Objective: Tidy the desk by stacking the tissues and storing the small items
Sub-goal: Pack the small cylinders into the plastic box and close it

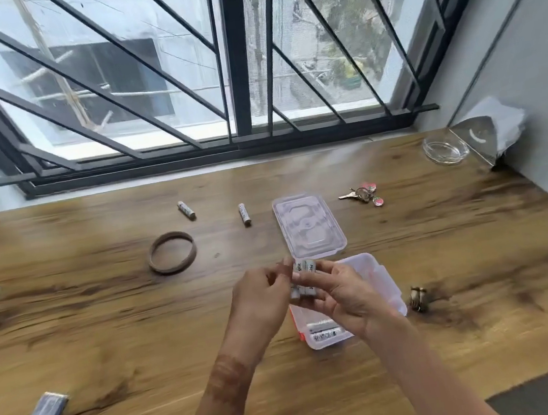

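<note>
Gripping a bundle of white cylindrical batteries (pixel 304 272) between the pinching left hand (pixel 259 295) and the curled right hand (pixel 342 297), above the clear plastic box (pixel 383 280), probably squaring them to fit beside those already inside. Behind, its clear lid (pixel 308 227); scattered over the brown wood-grain desk (pixel 461 253), loose batteries (pixel 244 214), a brown ring (pixel 172 252), keys (pixel 353 194), below a barred window (pixel 236 56).

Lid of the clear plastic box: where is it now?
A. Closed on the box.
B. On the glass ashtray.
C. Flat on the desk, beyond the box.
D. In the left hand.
C: the lid lies flat on the wooden desk, beyond the open box, and the left hand and the right hand hold batteries, not the lid.
</note>
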